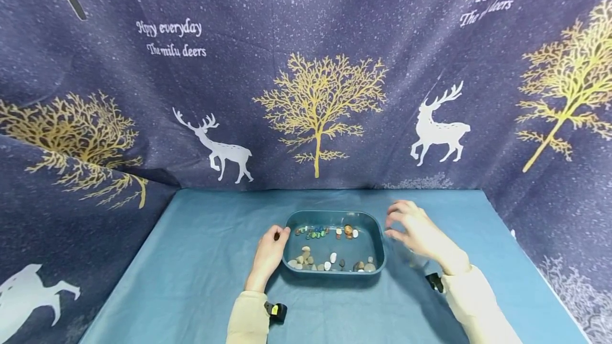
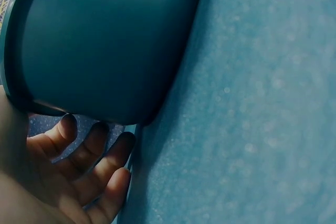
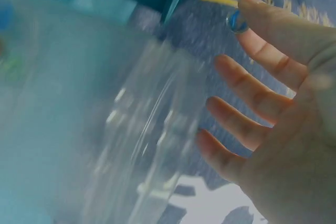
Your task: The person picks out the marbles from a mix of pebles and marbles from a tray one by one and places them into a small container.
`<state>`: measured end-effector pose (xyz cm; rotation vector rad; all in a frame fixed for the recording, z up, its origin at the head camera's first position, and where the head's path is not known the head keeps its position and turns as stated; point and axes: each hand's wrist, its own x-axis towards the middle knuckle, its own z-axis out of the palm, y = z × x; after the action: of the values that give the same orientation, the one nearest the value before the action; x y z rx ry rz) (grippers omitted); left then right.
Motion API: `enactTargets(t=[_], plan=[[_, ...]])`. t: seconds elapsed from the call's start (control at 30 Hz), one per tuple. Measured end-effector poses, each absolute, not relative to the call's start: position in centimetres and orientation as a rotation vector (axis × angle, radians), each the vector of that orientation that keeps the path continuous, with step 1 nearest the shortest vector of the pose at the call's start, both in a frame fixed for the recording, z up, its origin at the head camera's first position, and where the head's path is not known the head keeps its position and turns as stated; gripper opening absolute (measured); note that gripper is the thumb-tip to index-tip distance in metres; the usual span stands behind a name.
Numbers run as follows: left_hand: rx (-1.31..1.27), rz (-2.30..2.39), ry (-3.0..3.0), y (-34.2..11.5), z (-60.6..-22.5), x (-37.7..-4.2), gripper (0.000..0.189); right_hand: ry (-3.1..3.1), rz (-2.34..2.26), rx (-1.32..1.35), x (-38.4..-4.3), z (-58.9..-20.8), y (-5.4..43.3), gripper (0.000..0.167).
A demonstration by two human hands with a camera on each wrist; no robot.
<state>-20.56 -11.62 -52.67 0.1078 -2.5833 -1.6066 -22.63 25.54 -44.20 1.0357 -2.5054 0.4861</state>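
Note:
A dark teal rectangular tray sits on the cloth, holding small glass marbles along its back and pebbles along its front. At the tray's left side, my left hand grips the rim, its other fingers spread beside the wall in the left wrist view. Right of the tray, my right hand is raised. Between thumb and forefinger it pinches a clear marble with blue inside. Close beside those fingers stands a transparent jar, with blurred coloured spots showing in it at the left.
Blue cloth covers the table under the tray. Behind it hangs a dark blue curtain printed with deer and golden trees. Brown and white stones lie at the tray's back right. Each wrist wears a black strap device.

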Motion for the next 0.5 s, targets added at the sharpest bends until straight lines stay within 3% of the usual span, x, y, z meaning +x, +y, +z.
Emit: enactTargets(t=[0.5], plan=[[0.097,-1.609,-2.579,-11.3,-52.6,-20.6,0.032,-2.673,0.78,0.77,-22.7,-46.0,31.1,0.023]])
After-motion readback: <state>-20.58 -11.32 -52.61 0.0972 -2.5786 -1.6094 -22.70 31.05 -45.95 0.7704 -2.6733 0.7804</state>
